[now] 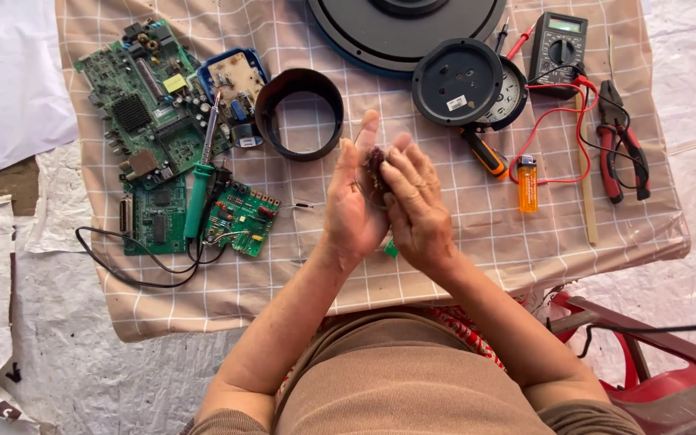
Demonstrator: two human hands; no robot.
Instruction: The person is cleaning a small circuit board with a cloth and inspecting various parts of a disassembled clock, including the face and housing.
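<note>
At the centre of the frame the left hand and the right hand meet above the checked beige cloth; together they clasp a small dark reddish-brown coil-like part, the left palm cupped behind it and the right fingers pressed over its front; a small green scrap shows below the right palm. Upper left lie a large green circuit board and two smaller ones, with a green-handled soldering iron across them; a black plastic ring sits just beside. Upper right a round black disc carries a small white rectangular label; near it lie a dark multimeter with red leads, an orange lighter and red-handled pliers.
</note>
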